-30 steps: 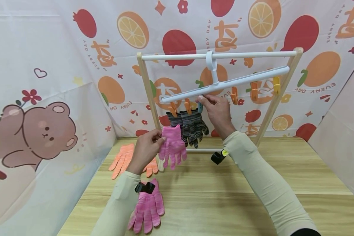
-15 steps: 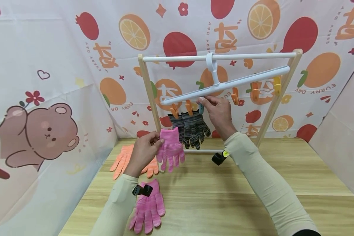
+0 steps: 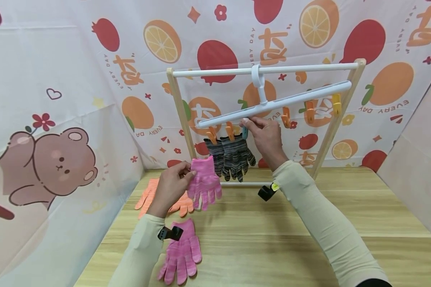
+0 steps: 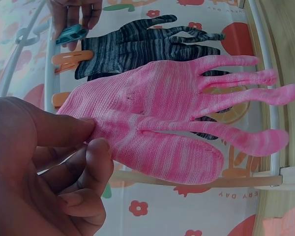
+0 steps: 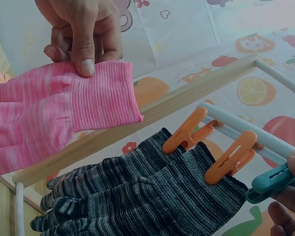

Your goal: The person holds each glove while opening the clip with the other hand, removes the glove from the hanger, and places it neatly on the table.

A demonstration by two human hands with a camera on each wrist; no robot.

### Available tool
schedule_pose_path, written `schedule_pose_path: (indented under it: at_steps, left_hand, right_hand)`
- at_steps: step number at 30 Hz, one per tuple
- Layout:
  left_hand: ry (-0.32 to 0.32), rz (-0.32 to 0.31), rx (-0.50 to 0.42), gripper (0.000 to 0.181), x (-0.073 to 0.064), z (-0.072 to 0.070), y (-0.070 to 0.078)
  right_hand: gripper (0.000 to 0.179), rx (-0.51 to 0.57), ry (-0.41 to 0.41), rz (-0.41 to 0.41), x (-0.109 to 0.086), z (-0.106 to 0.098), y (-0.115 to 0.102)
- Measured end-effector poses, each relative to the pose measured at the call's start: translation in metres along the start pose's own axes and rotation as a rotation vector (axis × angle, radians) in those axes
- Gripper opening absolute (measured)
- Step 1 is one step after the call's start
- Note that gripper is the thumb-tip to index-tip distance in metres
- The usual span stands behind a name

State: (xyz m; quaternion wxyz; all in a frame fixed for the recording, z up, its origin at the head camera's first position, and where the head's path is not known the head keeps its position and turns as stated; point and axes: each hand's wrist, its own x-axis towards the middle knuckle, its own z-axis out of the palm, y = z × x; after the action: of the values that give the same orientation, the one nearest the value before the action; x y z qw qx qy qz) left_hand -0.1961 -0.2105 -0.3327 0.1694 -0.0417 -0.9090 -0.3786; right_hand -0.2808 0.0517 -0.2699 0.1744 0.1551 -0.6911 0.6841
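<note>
My left hand (image 3: 168,187) pinches a pink knit glove (image 3: 205,180) near its cuff, between thumb and fingers. The glove hangs fingers down, just left of and in front of a pair of dark striped gloves (image 3: 237,156). These hang from a white hanger (image 3: 274,104) by two orange clothespins (image 5: 231,157). Under the hanger bar, my right hand (image 3: 267,137) pinches a teal clothespin (image 5: 271,183). That clothespin's tip is right at the striped cuff's corner in the right wrist view. The hanger tilts down toward the left.
The hanger hooks over a rack (image 3: 215,72) with wooden legs. Another pink glove (image 3: 181,255) lies on the wooden table (image 3: 273,247), with orange gloves (image 3: 182,204) behind it. Two more orange clothespins (image 3: 285,116) and a yellow clothespin (image 3: 336,104) hang on the hanger's right side.
My left hand has drawn the pink glove a little left and down, away from the striped gloves. The right hand stays at the teal clothespin.
</note>
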Motion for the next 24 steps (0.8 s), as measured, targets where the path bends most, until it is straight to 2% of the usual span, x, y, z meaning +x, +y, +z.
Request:
schedule_pose_path:
  at_steps: [7,24]
  left_hand:
    - [-0.011,-0.017,-0.025,0.009,-0.002,-0.004,-0.003]
    - [-0.001,-0.026,0.005,0.011,-0.006,-0.012,-0.011]
  right_hand:
    - [0.032,0.011,-0.005,-0.011,0.001,0.0,0.0]
    - [0.032,0.005,-0.001,-0.011,0.0,0.001,0.0]
